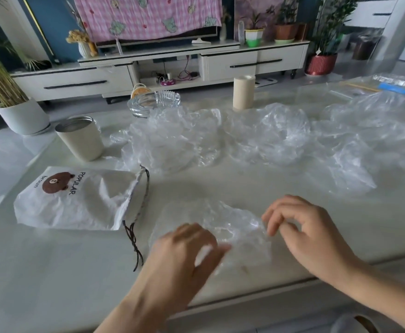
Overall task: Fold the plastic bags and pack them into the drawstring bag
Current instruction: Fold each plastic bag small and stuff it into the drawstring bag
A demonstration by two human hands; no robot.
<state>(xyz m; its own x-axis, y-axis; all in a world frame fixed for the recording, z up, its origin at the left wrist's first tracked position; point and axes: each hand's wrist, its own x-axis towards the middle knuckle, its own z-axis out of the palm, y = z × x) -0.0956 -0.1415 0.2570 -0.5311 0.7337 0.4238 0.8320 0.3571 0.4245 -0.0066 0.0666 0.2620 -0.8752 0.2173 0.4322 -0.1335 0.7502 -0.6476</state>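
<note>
— Two hands on one bag. How do the fingers stand?

— Left hand lies flat on the film, with its fingers spread and fairly straight, though they are blurred. Right hand is curled, with its fingertips at the bag's right edge. They look to be pinching it, but clear film is hard to read.

— And the pouch?

— It is on the bench, to the left of the left fingers. It lies on its side with the mouth towards them, and its cord trails just beside that hand. It looks flat, so I judge little or nothing is packed.

— And the other bags?

— They sit in a crumpled pile beyond both sets of fingers, well apart from them.

— What could go wrong from here?

— The film is thin and wrinkled, so a crease may spring open once the left fingers lift. Trapped air would puff the fold up. The bench looks smooth, so if the right fingers pull before the left ones press, the whole bag slides instead of folding. It lies near the front edge and could go over. A sweep of the left fingers might also catch the cord and drag the pouch askew.
</note>
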